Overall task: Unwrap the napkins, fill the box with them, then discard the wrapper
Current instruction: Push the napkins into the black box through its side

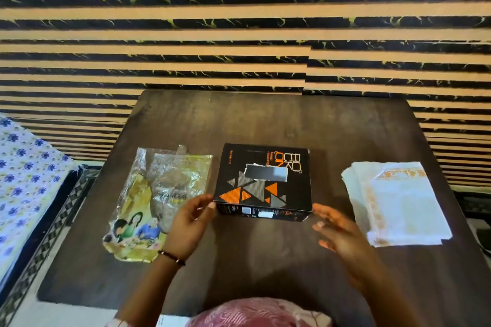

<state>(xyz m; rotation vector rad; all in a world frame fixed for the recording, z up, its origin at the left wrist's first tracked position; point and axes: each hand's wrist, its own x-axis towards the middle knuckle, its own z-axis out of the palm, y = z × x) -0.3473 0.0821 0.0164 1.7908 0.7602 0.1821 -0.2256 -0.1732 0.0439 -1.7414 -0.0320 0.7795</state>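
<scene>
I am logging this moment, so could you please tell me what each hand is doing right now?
Left hand: open, fingertips at the near left corner of the black cardboard box; contact unclear.
Right hand: open, beside its right corner, holding nothing.

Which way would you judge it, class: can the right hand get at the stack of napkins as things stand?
Probably yes. The right hand is open beside the box, and the stack of napkins lies uncovered just to its right on the table, with nothing between them.
</scene>
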